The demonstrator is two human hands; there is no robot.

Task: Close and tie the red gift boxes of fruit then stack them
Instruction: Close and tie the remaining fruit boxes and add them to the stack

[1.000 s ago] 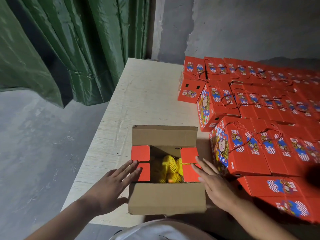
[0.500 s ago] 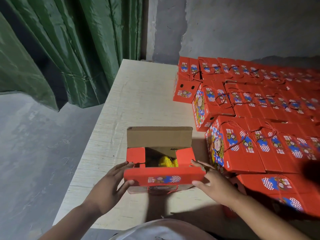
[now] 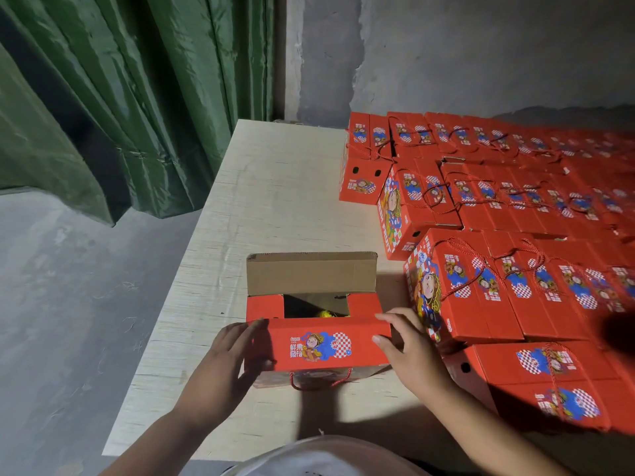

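Note:
A red gift box (image 3: 318,345) stands half shut on the pale wooden table (image 3: 275,187), near its front edge. Its near flap is folded over the top, showing a cartoon print. The far flap (image 3: 311,273) stands upright, brown side toward me. A bit of yellow netted fruit (image 3: 324,314) shows in the gap. A red cord handle (image 3: 319,381) hangs at the front. My left hand (image 3: 223,365) holds the flap's left end with thumb and fingers. My right hand (image 3: 409,348) holds the right end the same way.
Many closed red gift boxes (image 3: 498,283) with cord handles fill the right side of the table in rows and layers. A green curtain (image 3: 137,97) hangs at the left over a grey floor. A grey wall stands behind.
Both hands lifted the near flap from hanging down at the front and folded it over the box top, covering most of the fruit. The side flaps have been pushed inward.

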